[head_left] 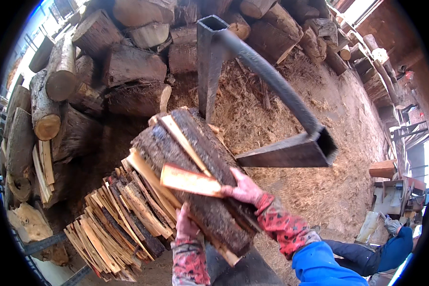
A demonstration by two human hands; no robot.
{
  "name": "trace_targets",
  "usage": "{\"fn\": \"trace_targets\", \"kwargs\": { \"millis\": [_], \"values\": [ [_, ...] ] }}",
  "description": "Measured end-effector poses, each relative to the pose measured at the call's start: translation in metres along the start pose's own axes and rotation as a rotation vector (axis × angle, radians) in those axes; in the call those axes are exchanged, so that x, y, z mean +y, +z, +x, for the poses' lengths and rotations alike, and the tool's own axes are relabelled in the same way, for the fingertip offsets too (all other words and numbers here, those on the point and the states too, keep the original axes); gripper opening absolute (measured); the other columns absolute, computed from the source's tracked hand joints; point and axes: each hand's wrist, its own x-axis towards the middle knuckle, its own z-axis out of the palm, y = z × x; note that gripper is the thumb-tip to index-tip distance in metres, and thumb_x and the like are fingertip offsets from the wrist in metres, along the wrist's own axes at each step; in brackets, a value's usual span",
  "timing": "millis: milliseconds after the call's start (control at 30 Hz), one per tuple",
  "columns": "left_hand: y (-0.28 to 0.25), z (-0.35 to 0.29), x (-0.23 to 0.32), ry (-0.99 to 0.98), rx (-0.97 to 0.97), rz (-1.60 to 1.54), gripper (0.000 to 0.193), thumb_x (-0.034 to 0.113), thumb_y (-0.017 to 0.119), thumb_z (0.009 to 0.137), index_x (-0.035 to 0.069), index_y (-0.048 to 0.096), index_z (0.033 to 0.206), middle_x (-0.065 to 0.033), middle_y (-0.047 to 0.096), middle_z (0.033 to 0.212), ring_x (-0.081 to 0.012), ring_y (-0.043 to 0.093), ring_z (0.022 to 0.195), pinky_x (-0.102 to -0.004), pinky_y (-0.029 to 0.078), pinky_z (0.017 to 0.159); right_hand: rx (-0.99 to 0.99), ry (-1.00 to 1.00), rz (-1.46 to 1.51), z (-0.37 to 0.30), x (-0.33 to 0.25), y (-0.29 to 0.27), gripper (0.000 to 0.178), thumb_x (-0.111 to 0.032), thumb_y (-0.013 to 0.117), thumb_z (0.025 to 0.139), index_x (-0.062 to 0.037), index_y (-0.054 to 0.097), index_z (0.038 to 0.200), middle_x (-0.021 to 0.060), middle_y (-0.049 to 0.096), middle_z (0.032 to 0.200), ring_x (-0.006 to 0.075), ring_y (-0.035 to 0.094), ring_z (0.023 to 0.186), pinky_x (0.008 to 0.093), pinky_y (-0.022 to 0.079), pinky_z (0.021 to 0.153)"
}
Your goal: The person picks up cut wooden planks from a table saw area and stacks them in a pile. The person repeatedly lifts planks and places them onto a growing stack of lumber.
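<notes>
- The bark-covered slabs (206, 209), our landmark, lie slanting at the centre: thick, dark, rough-skinned pieces bundled side by side.
- Our right hand (243, 186) is closed on the end of a pale split wedge (188, 179), flat, smooth-faced and orange-edged, lying across the slabs' top; some fingers touch the bark.
- Our left hand (187, 223) presses against the slabs' left edge, fingers upward; we cannot tell whether it grips anything.
- A thin, straight-grained strip (185, 143) lies lengthwise on the slabs, beyond the wedge.
- Left of the slabs, we see a packed row of split sticks (128, 209), splintery and pale, some bark-backed.
- Beyond and right of the slabs stands a dark metal frame (271, 74), hollow square tubes joined by a curved bar.
- Far left of the slabs, round logs (60, 81) are piled.
- Right of the slabs, the floor (319, 200) is littered with fibrous chips.
</notes>
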Motion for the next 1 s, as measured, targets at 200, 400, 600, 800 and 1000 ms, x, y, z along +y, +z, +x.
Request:
{"fn": "trace_targets", "kwargs": {
  "millis": [200, 400, 600, 800, 1000],
  "values": [
    [0.048, 0.141, -0.020, 0.239, -0.013, 0.421, 0.076, 0.022, 0.070, 0.088, -0.003, 0.027, 0.145, -0.0195, 0.038, 0.144, -0.0260, 0.040, 0.130, -0.0338, 0.032, 0.108, 0.118, 0.160, -0.409, 0.117, 0.081, 0.027, 0.092, -0.061, 0.052, 0.088, 0.0047, 0.022, 0.146, 0.0256, 0.025, 0.150, 0.0397, 0.031, 0.136, 0.0468, 0.027, 0.111],
    [0.054, 0.151, -0.046, 0.357, 0.106, 0.799, 0.096, 0.026, 0.081, 0.077, -0.008, 0.022, 0.145, -0.0223, 0.042, 0.142, -0.0277, 0.043, 0.130, -0.0344, 0.033, 0.109, 0.190, 0.181, -0.332, 0.134, 0.118, 0.043, 0.072, -0.043, 0.052, 0.093, 0.0033, 0.029, 0.142, 0.0240, 0.035, 0.145, 0.0388, 0.035, 0.133, 0.0480, 0.031, 0.108],
    [0.041, 0.153, -0.045, 0.402, 0.049, 0.955, 0.089, 0.013, 0.076, 0.079, -0.008, 0.021, 0.145, -0.0213, 0.042, 0.141, -0.0248, 0.043, 0.129, -0.0327, 0.034, 0.108, 0.336, 0.014, -0.297, 0.145, 0.145, 0.045, 0.060, -0.022, 0.059, 0.090, 0.0055, 0.036, 0.137, 0.0277, 0.047, 0.133, 0.0417, 0.046, 0.123, 0.0431, 0.039, 0.104],
    [0.031, 0.152, -0.043, 0.460, 0.039, 1.132, 0.086, 0.012, 0.075, 0.080, -0.008, 0.022, 0.145, -0.0203, 0.047, 0.138, -0.0230, 0.049, 0.123, -0.0315, 0.038, 0.104, 0.311, 0.105, -0.283, 0.147, 0.135, 0.044, 0.060, -0.022, 0.061, 0.088, 0.0048, 0.038, 0.136, 0.0275, 0.044, 0.135, 0.0409, 0.043, 0.126, 0.0423, 0.037, 0.106],
    [-0.001, 0.115, -0.046, 0.437, 0.016, 1.043, 0.078, 0.020, 0.072, 0.083, -0.008, 0.029, 0.141, -0.0266, 0.041, 0.142, -0.0333, 0.041, 0.133, -0.0402, 0.036, 0.108, 0.377, -0.081, -0.301, 0.079, 0.097, 0.035, 0.056, -0.014, 0.063, 0.084, 0.0075, 0.043, 0.131, 0.0275, 0.045, 0.132, 0.0407, 0.044, 0.124, 0.0428, 0.037, 0.107]
  ]
}}
